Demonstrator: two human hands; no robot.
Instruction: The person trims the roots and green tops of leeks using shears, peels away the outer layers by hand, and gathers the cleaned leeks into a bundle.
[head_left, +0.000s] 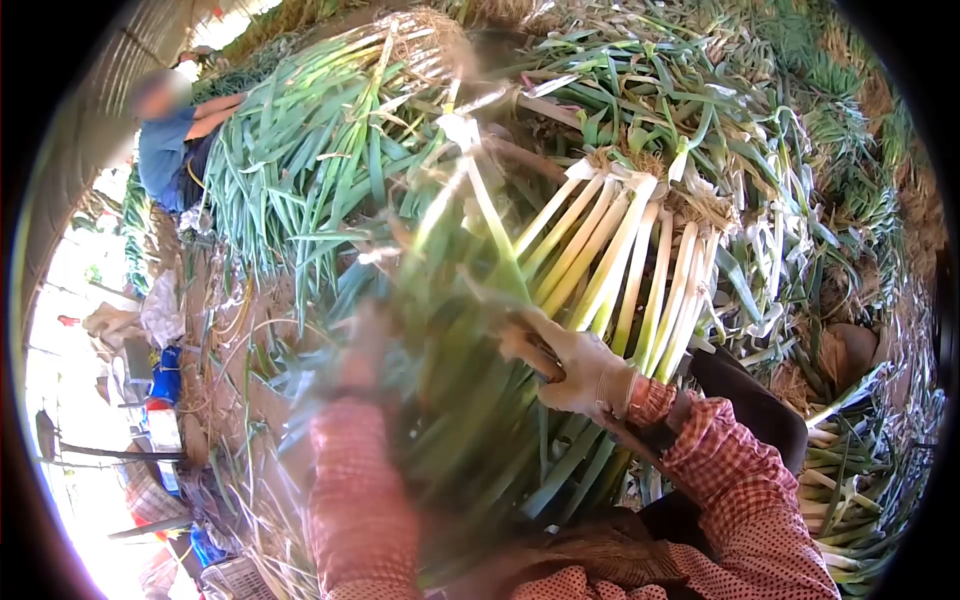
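My left hand (368,338) is smeared by motion, so its fingers cannot be made out. Beside it, blurred green leaves (440,390) stretch between my two arms, with blurred pale leek stalks (485,205) above them. A pale, soiled glove covers my right hand (585,372), whose fingers are curled closed; what they hold is hidden. A brown strip (632,440) runs below that wrist. Just beyond the right hand lies a row of leeks (610,255), pale stalks side by side, roots away from me and leaves towards my lap.
A large heap of leeks (300,160) lies ahead on the left, and more leeks (690,90) are piled at the back right. Another person (165,150) reaches into the left heap. Blue containers (165,375) stand at left. Further leeks (840,490) lie at lower right.
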